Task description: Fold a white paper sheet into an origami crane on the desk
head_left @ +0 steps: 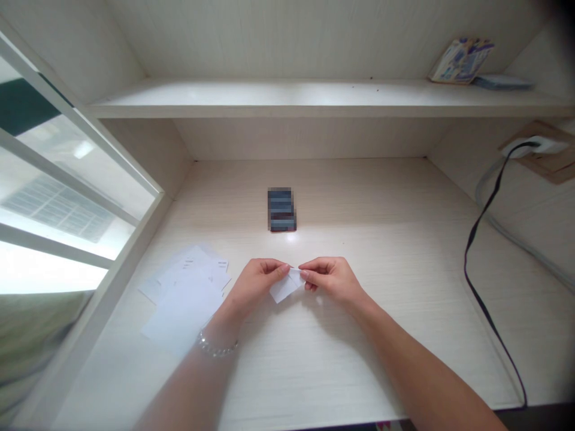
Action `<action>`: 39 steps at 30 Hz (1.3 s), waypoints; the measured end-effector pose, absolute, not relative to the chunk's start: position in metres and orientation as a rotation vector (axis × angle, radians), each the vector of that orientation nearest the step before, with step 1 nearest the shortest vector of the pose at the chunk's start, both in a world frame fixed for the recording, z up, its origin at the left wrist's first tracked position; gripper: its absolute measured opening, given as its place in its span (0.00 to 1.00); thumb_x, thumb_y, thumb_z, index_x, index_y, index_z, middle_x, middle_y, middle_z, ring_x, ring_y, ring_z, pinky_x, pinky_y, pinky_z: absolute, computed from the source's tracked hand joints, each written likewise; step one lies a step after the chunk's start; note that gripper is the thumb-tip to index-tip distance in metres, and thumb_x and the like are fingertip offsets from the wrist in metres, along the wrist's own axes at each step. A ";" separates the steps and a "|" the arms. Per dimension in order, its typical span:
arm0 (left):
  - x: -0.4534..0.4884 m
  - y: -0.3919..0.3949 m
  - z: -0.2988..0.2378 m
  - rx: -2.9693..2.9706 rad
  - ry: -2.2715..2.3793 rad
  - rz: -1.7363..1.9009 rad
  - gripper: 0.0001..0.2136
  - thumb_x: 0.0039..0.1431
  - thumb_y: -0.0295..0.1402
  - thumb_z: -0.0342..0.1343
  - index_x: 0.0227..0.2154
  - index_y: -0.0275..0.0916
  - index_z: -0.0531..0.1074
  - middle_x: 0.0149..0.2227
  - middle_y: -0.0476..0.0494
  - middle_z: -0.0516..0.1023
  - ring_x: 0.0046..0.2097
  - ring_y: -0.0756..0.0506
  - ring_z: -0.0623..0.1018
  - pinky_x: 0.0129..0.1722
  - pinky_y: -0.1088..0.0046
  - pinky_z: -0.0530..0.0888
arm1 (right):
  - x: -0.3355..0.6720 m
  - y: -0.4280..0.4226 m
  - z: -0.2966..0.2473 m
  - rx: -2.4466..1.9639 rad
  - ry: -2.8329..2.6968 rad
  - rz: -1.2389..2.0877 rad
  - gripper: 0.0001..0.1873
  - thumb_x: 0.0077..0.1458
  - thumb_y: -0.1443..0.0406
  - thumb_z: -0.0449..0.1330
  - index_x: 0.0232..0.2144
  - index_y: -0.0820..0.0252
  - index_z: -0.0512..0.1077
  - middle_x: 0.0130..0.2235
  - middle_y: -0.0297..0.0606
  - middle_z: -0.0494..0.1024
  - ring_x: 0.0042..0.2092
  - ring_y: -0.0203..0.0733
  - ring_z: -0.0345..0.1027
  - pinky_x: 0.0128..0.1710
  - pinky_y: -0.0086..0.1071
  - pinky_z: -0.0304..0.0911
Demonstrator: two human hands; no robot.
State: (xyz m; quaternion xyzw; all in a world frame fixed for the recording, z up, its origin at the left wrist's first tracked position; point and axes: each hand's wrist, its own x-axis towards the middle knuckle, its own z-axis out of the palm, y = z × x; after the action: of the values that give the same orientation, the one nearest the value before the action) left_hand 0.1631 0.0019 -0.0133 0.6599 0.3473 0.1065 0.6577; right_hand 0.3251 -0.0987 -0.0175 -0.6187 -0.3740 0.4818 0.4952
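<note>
A small folded piece of white paper (284,288) is held just above the desk, between both hands. My left hand (258,282) pinches its upper left edge with thumb and fingers. On the opposite side, my right hand (331,278) grips the upper right corner the same way. A crease runs across the paper near the top. Loose white sheets (186,299) with a little print lie to the left, partly behind my left wrist. Beyond the hands rests a dark, phone-like rectangle (282,209), its face blurred out.
The pale desk (381,209) sits below a shelf (287,96) holding a colourful booklet (462,60) at the right. A black cable (469,239) hangs from a wall socket (550,149) along the right side. A barred window (67,173) is on the left.
</note>
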 end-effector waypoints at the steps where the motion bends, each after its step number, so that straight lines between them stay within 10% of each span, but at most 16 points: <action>1: 0.164 0.001 -0.013 1.528 0.800 0.237 0.15 0.51 0.43 0.54 0.31 0.35 0.76 0.30 0.42 0.77 0.29 0.49 0.71 0.26 0.75 0.63 | 0.325 -0.099 -0.018 -1.493 -0.896 1.167 0.11 0.46 0.62 0.62 0.31 0.64 0.77 0.23 0.37 0.76 0.25 0.35 0.67 0.26 0.28 0.63; 26: 0.163 0.006 -0.015 1.512 0.919 0.350 0.14 0.48 0.42 0.56 0.25 0.34 0.75 0.22 0.47 0.72 0.24 0.52 0.65 0.21 0.77 0.59 | 0.339 -0.099 -0.021 -1.388 -0.776 1.147 0.16 0.51 0.57 0.59 0.38 0.62 0.72 0.31 0.40 0.77 0.27 0.35 0.70 0.28 0.30 0.66; 39: 0.164 0.002 -0.014 1.589 0.855 0.323 0.13 0.50 0.42 0.55 0.26 0.35 0.75 0.25 0.46 0.74 0.27 0.50 0.67 0.25 0.76 0.62 | 0.329 -0.101 -0.014 -1.575 -0.991 1.214 0.12 0.51 0.59 0.57 0.23 0.63 0.69 0.25 0.38 0.75 0.24 0.34 0.66 0.25 0.28 0.62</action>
State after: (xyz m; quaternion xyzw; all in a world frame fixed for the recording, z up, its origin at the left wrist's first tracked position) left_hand 0.1640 0.0019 -0.0144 0.6879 0.3700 0.1398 0.6085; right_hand 0.3285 -0.1009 -0.0139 -0.6351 -0.3998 0.4895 0.4440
